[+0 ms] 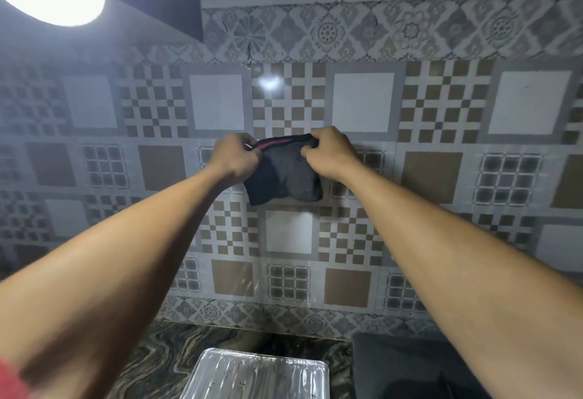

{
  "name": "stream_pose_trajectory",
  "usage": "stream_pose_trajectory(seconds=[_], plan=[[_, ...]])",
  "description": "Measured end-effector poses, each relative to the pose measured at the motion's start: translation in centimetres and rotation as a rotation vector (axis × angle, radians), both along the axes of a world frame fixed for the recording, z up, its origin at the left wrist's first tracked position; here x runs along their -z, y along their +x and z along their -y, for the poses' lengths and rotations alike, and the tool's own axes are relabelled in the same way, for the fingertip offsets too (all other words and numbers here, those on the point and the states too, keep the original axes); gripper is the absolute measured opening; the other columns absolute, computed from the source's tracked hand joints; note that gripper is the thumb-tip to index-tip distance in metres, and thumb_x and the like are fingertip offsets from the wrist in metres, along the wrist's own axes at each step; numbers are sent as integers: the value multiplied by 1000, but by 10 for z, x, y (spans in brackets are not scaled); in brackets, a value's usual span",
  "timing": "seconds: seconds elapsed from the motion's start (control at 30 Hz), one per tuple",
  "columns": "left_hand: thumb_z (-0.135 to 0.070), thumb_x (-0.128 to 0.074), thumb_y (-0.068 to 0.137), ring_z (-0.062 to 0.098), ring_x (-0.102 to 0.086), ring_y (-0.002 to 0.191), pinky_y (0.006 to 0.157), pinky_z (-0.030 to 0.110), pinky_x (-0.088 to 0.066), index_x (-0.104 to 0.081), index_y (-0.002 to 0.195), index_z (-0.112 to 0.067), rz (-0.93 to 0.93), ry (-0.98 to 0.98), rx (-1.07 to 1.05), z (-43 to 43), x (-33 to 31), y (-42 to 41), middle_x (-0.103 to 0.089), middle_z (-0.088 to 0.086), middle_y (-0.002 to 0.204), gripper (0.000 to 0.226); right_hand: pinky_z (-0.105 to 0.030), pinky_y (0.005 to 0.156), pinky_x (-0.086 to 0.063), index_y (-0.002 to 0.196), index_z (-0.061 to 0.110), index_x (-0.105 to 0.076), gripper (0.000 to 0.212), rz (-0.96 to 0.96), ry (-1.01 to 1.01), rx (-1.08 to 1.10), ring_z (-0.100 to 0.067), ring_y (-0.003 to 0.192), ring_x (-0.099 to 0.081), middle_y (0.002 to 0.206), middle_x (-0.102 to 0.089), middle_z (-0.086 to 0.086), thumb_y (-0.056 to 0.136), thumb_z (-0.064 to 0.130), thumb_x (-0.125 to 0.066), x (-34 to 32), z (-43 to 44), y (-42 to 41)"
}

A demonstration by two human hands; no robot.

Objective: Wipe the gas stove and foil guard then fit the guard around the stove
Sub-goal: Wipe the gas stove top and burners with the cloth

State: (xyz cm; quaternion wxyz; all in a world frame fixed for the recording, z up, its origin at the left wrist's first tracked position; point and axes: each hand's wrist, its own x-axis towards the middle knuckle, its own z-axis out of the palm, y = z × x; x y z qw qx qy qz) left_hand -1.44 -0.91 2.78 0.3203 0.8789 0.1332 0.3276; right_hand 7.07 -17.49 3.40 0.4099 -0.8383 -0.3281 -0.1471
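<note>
You've got both hands, left hand (237,158) and right hand (328,154), pinched shut on the dark cloth (285,177) up by the tiled wall (441,114), so looks like pre-wipe prep, next bring it down to the foil guard (258,376) on the near tabletop (151,357).

Location is a home kitchen, identified by the patterned tile backsplash (362,101) covering the wall, the dark veined stone surface (176,354) at its base, and the ribbed foil guard (258,376) lying at the surface's near edge.
</note>
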Motion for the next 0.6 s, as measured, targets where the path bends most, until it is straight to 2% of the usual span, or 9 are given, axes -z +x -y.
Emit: stream_pose_trajectory(seconds=[0.13, 0.2, 0.27, 0.37, 0.43, 0.5, 0.57, 0.6], plan=[[-21, -65, 89, 29, -64, 96, 87, 43, -56, -73, 100, -10, -95, -39, -2, 4, -12, -16, -70, 10, 100, 17, -27, 59, -44, 85, 4, -66, 14, -95, -27, 1, -20, 74, -61, 82, -65, -5, 83, 15, -57, -11, 15, -17], [-18, -67, 87, 30, -66, 93, 85, 45, -59, -73, 98, -7, -172, -88, -1, 7, -15, -24, -70, 12, 100, 17, -28, 58, -51, 90, 2, -68, 17, -178, -59, -5, -20, 73, -63, 83, -66, -6, 81, 13, -60, -13, 22, -26], [-18, -69, 86, 29, -68, 92, 81, 43, -61, -70, 100, -5, -246, -201, 19, 15, -12, -31, -70, 12, 100, 19, -28, 58, -58, 99, 3, -68, 19, -281, -59, -10, -21, 75, -68, 92, -68, -9, 83, 12, -64, -10, 29, -36], [-16, -64, 88, 21, -70, 84, 69, 31, -58, -67, 101, -6, -351, -418, 113, 41, -2, -45, -73, 7, 92, 16, -32, 63, -62, 102, 3, -66, 20, -402, -13, -31, -23, 84, -70, 101, -67, -12, 83, 10, -67, 1, 40, -52], [-23, -57, 90, 20, -70, 84, 72, 31, -54, -67, 101, -6, -391, -586, 209, 60, 7, -55, -75, 5, 84, 22, -36, 66, -63, 101, 4, -68, 20, -471, 28, -67, -23, 84, -73, 104, -70, -13, 83, 11, -67, 12, 51, -62], [-35, -46, 93, 24, -70, 95, 84, 36, -53, -67, 104, -4, -402, -756, 297, 76, 17, -61, -77, 9, 94, 39, -36, 67, -63, 102, 5, -69, 28, -521, 42, -102, -20, 82, -74, 103, -72, -12, 86, 27, -71, 23, 65, -70], [-44, -32, 95, 27, -66, 107, 95, 39, -47, -68, 110, -4, -441, -833, 332, 89, 29, -65, -75, 11, 109, 56, -35, 68, -63, 100, 7, -71, 46, -527, -16, -113, -17, 80, -75, 99, -74, -8, 81, 49, -73, 35, 84, -77], [-47, -28, 96, 26, -63, 112, 96, 38, -43, -69, 114, -7, -469, -847, 335, 96, 35, -67, -74, 10, 113, 60, -35, 68, -63, 98, 8, -73, 52, -510, -49, -111, -16, 80, -75, 98, -74, -6, 76, 55, -75, 42, 93, -79]])
